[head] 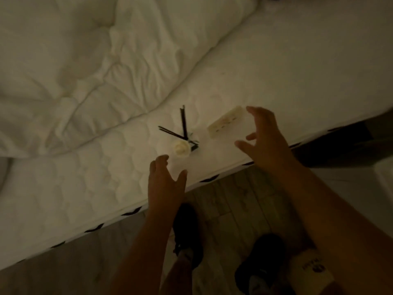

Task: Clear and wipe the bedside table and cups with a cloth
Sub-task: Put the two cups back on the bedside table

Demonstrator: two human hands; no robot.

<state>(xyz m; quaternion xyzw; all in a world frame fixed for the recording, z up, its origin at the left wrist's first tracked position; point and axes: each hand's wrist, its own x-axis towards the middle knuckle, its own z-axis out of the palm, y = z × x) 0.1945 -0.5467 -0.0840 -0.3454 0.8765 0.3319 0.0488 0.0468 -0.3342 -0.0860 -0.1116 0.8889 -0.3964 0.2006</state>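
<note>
Far to the left of the diffuser (182, 146) the rumpled duvet (74, 60) lies heaped on the bed, and the bare quilted mattress (85, 177) runs from under it out to the edge nearest me; my left grip (164, 184) hovers just below and left of the diffuser, fingers and thumb spread wide, holding nothing and touching nothing that I can make out; the diffuser itself, a small pale pot with a white flower head and a few dark sticks (184, 122) fanning from it, sits on the mattress close to that edge, though the dim light hides whether it stands quite upright; just right of the diffuser, apart from it, lies a flat pale box (225, 122); right of the diffuser again, past the box, my right grip (265, 141) hangs over the mattress, fingers splayed wide and empty, fingertips near the box's right end but, as far as I can tell, not on it; far right of the diffuser, beyond the mattress edge, shows a dark shape (340, 143) that I cannot identify. No bedside surface, cups or cloth are in view, so no wiping can be judged done; I take the two things on the bed for items cleared off the surface, which would put me in the clearing step, with the cups and all the cloth work left.
</note>
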